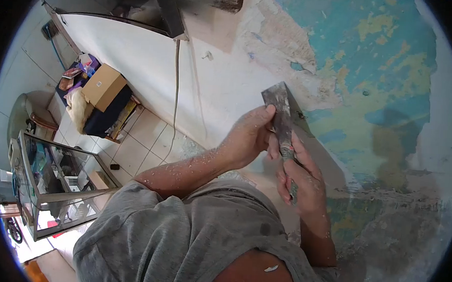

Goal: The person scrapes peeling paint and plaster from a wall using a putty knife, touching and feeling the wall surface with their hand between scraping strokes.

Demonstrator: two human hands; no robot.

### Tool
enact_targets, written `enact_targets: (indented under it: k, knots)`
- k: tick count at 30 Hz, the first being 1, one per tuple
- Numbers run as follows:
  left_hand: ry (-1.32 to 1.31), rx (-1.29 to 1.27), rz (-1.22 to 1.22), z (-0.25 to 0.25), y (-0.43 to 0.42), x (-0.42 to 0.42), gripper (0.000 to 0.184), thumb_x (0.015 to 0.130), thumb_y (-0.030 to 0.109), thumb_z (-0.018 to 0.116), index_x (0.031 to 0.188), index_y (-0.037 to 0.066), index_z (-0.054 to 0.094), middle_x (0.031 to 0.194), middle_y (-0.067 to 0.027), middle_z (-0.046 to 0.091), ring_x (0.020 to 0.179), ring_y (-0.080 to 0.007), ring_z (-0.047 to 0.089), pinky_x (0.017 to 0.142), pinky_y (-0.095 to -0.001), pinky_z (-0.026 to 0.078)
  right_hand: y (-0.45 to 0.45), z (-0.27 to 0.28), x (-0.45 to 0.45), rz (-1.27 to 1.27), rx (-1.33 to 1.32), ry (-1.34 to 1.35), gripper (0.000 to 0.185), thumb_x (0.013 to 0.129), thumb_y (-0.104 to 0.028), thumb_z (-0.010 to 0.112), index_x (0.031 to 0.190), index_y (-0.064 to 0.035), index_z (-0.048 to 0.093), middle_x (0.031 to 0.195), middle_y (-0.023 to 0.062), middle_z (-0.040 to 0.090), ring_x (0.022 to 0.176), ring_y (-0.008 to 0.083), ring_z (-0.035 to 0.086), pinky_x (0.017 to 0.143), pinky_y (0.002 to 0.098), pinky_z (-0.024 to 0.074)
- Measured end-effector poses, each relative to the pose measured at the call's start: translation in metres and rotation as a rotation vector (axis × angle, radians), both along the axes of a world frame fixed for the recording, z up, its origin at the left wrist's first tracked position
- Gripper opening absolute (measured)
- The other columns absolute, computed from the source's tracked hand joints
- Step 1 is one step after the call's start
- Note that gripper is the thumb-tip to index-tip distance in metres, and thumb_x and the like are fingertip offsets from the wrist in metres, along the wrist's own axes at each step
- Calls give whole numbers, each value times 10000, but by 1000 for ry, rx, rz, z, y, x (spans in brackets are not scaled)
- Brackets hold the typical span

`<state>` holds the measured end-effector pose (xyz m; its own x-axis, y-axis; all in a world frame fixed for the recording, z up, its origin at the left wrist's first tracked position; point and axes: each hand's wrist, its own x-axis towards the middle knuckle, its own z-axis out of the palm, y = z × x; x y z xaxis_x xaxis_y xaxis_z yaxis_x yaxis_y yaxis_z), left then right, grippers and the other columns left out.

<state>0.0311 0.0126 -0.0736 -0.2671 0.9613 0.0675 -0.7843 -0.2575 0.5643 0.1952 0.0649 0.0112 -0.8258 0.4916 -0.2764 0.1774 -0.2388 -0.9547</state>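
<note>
A metal paint scraper (283, 111) with a worn, paint-specked handle is held in front of the wall. Wrapped round its handle is my right hand (306, 178). My left hand (249, 132) pinches the blade, its thumb on the flat face and its other fingers partly hidden behind. The wide tip of the blade points up and away from me, over the white part of the wall. Turquoise and yellow old paint (361, 87) shows to the right on the wall, beside a bare plaster patch (287, 52). White flakes cling to both forearms.
A cable (176, 97) hangs down the white wall at left. Beyond it, a cardboard box (103, 87) sits on a cloth-covered piece of furniture. A glass display case (65, 183) stands on the tiled floor (144, 147). Debris lies on the floor near the wall.
</note>
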Motion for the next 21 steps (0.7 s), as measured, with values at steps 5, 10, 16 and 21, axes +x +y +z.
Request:
enact_targets:
  k: [5,10,16,21]
  knots:
    - [-47,-18,-45,11,2,13,442,974,447,510,1129,35,550,950,-119,668,572,-217,632,491,-328,491,-2,6,5,-31,-45,51,566,988,-101,430,1513,-8,239,712,28,507,485,72,419,412,216,346]
    - [-20,30,72,-2,-4,-15,449,987,431,486,1137,14,560,995,-116,671,601,-202,628,477,-301,484,-4,5,-28,66,39,-15,565,975,-72,401,1508,9,235,659,10,500,480,67,423,405,215,345]
    - [-29,-49,93,5,-4,-7,387,1005,397,461,1116,35,540,962,-107,642,582,-195,601,462,-309,482,-3,7,-19,108,73,26,597,965,-102,454,1525,-60,252,700,12,500,481,60,409,405,229,340]
    - [29,-47,215,-4,-27,-59,386,1014,412,441,1081,46,542,986,-110,634,583,-187,585,539,-280,458,4,-5,-71,212,31,17,583,938,-106,525,1492,-69,346,754,48,533,488,88,436,419,229,357]
